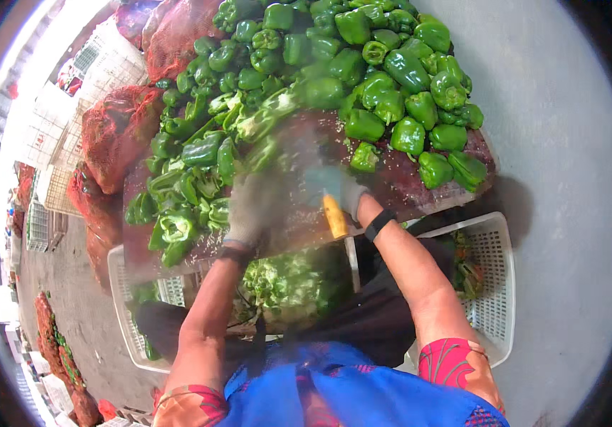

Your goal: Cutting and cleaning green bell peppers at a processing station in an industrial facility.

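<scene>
My left hand (pixel 248 211), in a pale glove, is over the front of the dark red table (pixel 288 235), beside split green peppers (pixel 178 226). Its fingers are smeared, so I cannot tell whether they hold anything. In my gloved right hand (pixel 351 197) is a knife with a yellow wooden handle (pixel 334 217); its broad, blurred blade points away from me. Whole green peppers (pixel 407 135) are heaped on the far and right parts of the table. Pale seeds dot the tabletop between the hands. A blurry patch veils the middle of the view.
Below the table edge, a white crate (pixel 498 285) stands at my right and another (pixel 124 313) at my left. Pale green pepper scraps (pixel 288 281) lie in a container between my legs. Red mesh sacks (pixel 117 135) and stacked crates (pixel 53 135) stand to the left.
</scene>
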### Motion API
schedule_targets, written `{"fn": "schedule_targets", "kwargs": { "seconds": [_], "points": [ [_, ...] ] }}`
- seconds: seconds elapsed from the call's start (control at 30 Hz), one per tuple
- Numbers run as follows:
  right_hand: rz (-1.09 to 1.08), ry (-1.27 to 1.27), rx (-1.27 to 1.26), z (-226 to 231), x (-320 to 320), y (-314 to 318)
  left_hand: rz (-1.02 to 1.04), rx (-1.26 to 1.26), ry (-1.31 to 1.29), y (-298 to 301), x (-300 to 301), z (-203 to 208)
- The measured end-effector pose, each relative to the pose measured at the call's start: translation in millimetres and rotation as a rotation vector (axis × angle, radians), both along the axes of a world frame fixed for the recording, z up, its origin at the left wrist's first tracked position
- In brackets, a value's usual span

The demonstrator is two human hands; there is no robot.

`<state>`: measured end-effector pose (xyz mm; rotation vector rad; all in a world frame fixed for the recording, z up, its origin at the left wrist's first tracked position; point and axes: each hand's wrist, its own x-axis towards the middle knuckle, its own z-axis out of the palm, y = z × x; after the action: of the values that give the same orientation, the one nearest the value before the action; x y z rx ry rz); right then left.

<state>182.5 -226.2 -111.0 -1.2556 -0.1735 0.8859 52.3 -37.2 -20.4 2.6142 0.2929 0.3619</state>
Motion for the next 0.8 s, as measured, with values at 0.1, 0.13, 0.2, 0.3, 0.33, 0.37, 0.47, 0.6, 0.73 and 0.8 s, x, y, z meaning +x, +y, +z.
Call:
{"fn": "schedule_targets", "kwargs": {
  "seconds": [0.1, 0.13, 0.2, 0.3, 0.33, 0.37, 0.47, 0.6, 0.73, 0.8],
  "points": [
    [0.042, -0.405, -0.139, 24.9, -8.5, 14.5, 0.054, 0.077, -0.105, -11.8, -8.7, 13.6],
    [0.035, -0.518, -0.241, 54.7, -16.8, 20.9, -0.010, 0.194, -0.233, -17.4, -11.5, 17.0],
    [-0.074, -0.571, -0.271, 87.1, -25.9, 15.1, -0.085, 0.296, -0.361, -38.9, -8.7, 22.7],
    [-0.111, -0.543, -0.097, 108.5, -21.3, 1.3, -0.204, 0.246, -0.175, -50.3, 12.1, 28.7],
    [-0.212, -0.618, -0.061, 117.2, -18.8, -8.2, -0.205, 0.239, -0.170, -60.6, 17.3, 42.9],
    [-0.311, -0.693, -0.023, 123.0, -14.6, -17.7, -0.267, 0.271, -0.214, -75.8, 21.4, 59.2],
    [-0.690, -1.041, -0.076, 80.5, 36.0, -69.5, -0.366, 0.198, -0.215, -105.0, 65.7, 38.0],
    [-1.263, -1.138, -0.192, 113.4, 59.3, -90.5, -0.391, -0.096, -0.140, -158.7, 88.9, 18.6],
    [-0.933, -0.463, 0.442, 165.3, 23.1, -90.2, -0.360, -0.159, -0.066, -137.1, 102.6, -13.9],
    [-1.292, -0.505, 0.236, 150.8, 43.0, -104.9, -0.408, 0.148, -0.075, -123.1, 100.0, -14.8]
  ]
}}
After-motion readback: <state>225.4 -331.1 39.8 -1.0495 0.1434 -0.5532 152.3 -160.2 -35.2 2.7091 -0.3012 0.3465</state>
